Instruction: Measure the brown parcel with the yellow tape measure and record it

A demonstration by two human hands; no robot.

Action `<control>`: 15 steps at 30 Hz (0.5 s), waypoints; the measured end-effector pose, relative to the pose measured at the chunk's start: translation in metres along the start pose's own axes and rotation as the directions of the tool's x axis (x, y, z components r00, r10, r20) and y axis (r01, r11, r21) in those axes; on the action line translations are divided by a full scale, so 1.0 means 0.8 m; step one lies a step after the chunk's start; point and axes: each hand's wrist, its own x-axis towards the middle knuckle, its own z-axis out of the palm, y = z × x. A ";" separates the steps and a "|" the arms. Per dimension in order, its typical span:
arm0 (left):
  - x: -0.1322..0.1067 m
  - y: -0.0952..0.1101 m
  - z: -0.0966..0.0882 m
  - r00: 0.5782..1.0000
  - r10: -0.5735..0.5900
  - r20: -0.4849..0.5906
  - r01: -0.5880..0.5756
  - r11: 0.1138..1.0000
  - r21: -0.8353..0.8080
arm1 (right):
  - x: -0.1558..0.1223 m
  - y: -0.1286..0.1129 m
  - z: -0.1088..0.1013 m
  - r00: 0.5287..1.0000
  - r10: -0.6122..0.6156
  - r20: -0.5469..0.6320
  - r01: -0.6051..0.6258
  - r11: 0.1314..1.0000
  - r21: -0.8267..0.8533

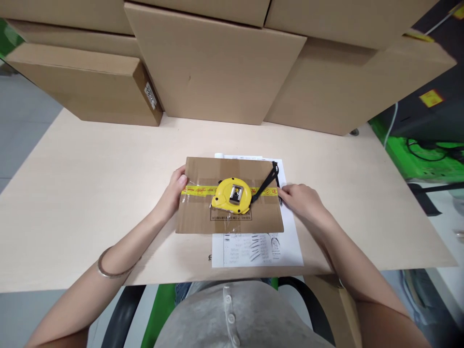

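A flat brown cardboard parcel [203, 212] lies on the table in front of me, sealed across with yellow printed tape. A yellow tape measure [232, 195] with a black wrist strap rests on top of it. My left hand [176, 188] grips the parcel's left edge, thumb on top. My right hand [300, 199] rests at the parcel's right edge, fingers curled against it near the strap's end. A printed sheet of paper [257, 249] lies under the parcel and sticks out toward me.
Large cardboard boxes [217, 67] are stacked along the back of the light wooden table [90, 193]. A smaller labelled box [108, 92] sits at the back left. Green flooring and black cables lie to the right of the table.
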 end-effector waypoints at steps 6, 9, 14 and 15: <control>0.018 -0.014 -0.027 0.965 0.263 0.012 -0.262 0.954 0.145 | -0.024 -0.057 -0.044 0.930 -0.079 -0.358 0.035 0.991 -0.126; 0.023 -0.012 -0.034 0.910 0.395 0.129 -0.415 0.884 0.218 | -0.042 -0.102 -0.050 0.798 -0.407 -0.445 0.404 0.909 -0.107; 0.023 -0.016 -0.031 0.893 0.397 0.213 -0.437 0.877 0.198 | -0.060 -0.147 -0.028 0.653 -0.729 -0.203 0.722 0.681 -0.123; 0.024 -0.018 -0.029 0.893 0.399 0.207 -0.435 0.884 0.172 | -0.062 -0.148 -0.024 0.649 -0.738 -0.184 0.739 0.670 -0.079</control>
